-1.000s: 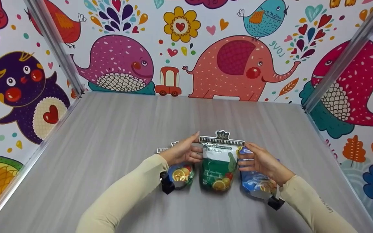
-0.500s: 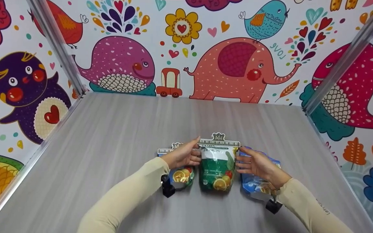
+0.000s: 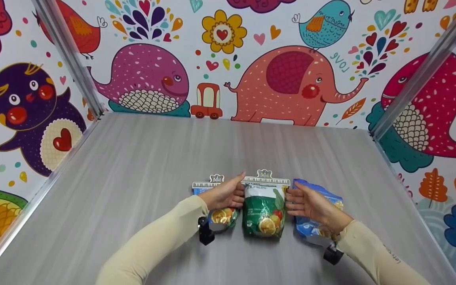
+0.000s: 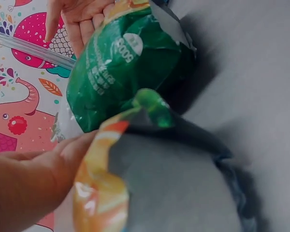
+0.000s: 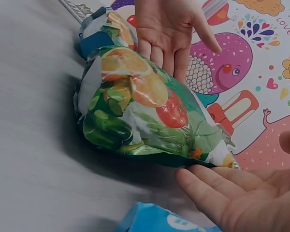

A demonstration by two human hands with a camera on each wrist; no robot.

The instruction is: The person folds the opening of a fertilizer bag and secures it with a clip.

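A green and white bag (image 3: 265,209) printed with fruit and vegetables lies on the table, a long clip (image 3: 267,181) with piano-key markings across its top. My left hand (image 3: 228,196) is at its left side, thumb up near the clip's end. At the opposite side is my right hand (image 3: 317,202), its straight fingers (image 5: 208,186) right at the bag's edge in the right wrist view. Left fingers extend loosely too. Under my left forearm side lies a second clipped bag (image 3: 222,217), partly hidden. A blue bag (image 3: 327,194) lies partly behind my right hand.
The grey wood-grain table (image 3: 164,150) stretches ahead to a wall (image 3: 220,71) with cartoon animals. Metal posts (image 3: 67,55) stand at both back corners. A second piano-patterned clip (image 3: 208,184) tops the left bag. Small black devices (image 3: 333,253) are on both wrists.
The green bag's clipped top has come down and nearer to me, tilting back toward the table. Both hands have lowered with it, and the right fingers have moved off the clip's end.
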